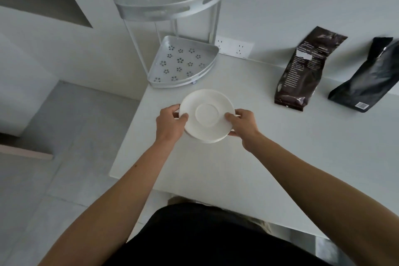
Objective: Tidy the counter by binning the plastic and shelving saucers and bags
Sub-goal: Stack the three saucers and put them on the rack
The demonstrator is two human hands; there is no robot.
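Head-camera view is looking down on a pale counter [216,168] where a person is gripping a small stack of white saucers [207,115] from both sides, just in front of a two-tier corner rack [172,6]. Starting on the left, the left hand [170,123] is curling around the stack's rim, thumb on top and fingers tucked under, so it is closed on the saucers rather than spread. Behind it, the rack's lower shelf [183,65] is sitting bare, its raised lip facing the stack; I would judge that lip to be the first hazard, since a low carry could be catching the bottom saucer and sliding the pile apart. The upright posts are narrowing the entry too, and a wide approach could be knocking a rim against them. Moving right, the right hand [243,124] is pinching the opposite edge the same way; if either grip is loosening, the loose top saucer is likely tipping off. Further right, a brown coffee bag [302,73] is leaning on the wall, and a black bag [367,80] is slumping beside it, both well apart from the hands and looking ready to topple if brushed.
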